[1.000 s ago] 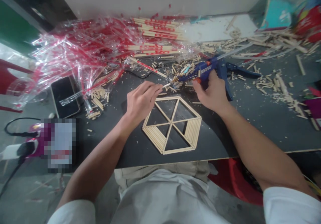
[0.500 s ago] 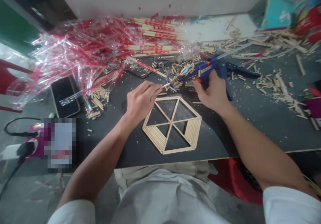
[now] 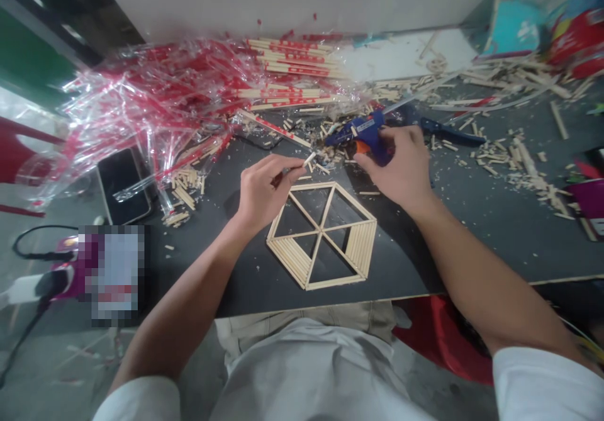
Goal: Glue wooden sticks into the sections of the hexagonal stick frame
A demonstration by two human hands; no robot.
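Note:
My left hand [image 3: 264,188] pinches a short thin wooden stick [image 3: 309,159] between thumb and fingertips; its tip looks white. To the right, my right hand [image 3: 403,166] is around the body of a blue glue gun [image 3: 361,128], thumb near the orange trigger. The gun's nozzle points left over scattered stick bits, apart from the held stick. Part of its handle is hidden behind my hand. Below both hands lies a hexagonal frame of wooden sticks [image 3: 321,228] with spokes meeting at its centre. Two of its sides are stacked several sticks high.
Clear and red wrappers [image 3: 155,87] heap at the back left, beside wrapped sticks [image 3: 302,62]. A phone [image 3: 123,185] and a purple power strip [image 3: 63,270] lie left. Blue-handled cutters [image 3: 453,133] and stick offcuts [image 3: 523,157] are at the right of the dark table [image 3: 476,232].
The glue gun has moved slightly left and its nozzle has come away from the stick. In my left hand, the stick now tilts more upright.

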